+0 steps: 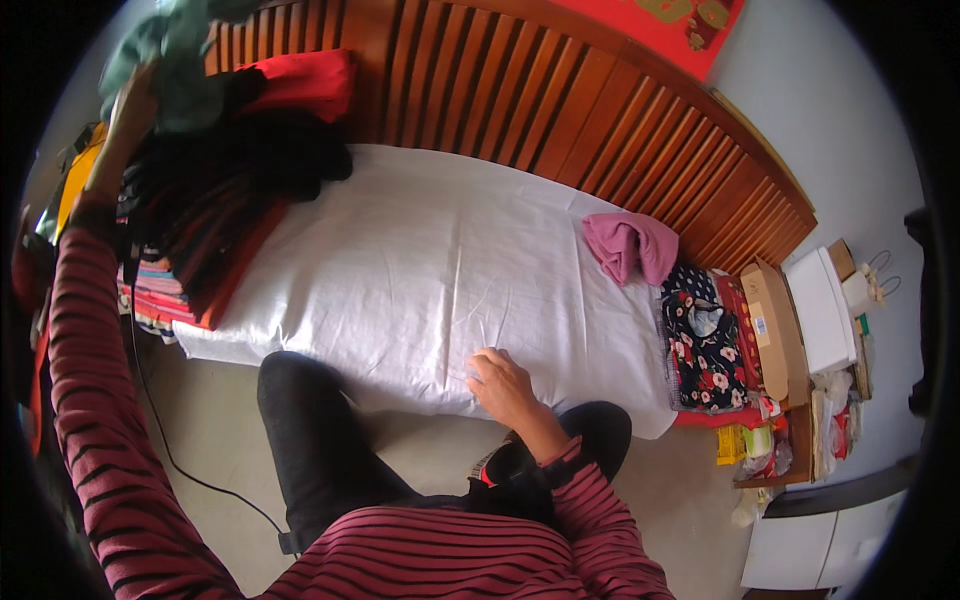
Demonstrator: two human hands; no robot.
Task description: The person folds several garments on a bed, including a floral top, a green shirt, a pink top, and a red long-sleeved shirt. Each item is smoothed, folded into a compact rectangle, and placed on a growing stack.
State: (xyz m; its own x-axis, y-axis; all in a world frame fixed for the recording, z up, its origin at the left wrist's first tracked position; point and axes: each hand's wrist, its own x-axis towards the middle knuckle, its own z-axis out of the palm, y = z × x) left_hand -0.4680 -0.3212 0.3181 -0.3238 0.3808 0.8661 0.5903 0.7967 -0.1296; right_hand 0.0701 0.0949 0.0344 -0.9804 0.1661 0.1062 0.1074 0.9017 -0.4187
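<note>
At the upper left my left hand (135,97) is stretched far out, gripping a grey-green cloth garment (184,90) that looks blurred. The garment hangs above a tall stack of folded dark clothes (240,161). My right hand (501,382) rests near the front edge of a white sheet (420,247), its fingers curled in with nothing visible in them. Fine creases in the sheet run up from beside that hand. A folded pink towel (631,244) lies on the sheet's far right corner.
Behind the sheet stands a slatted wooden headboard (480,82). A red folded cloth (307,79) tops the left stack. Floral folded fabric (709,352) and an open cardboard box (772,337) are at right. A black cable (187,472) crosses the floor near my legs.
</note>
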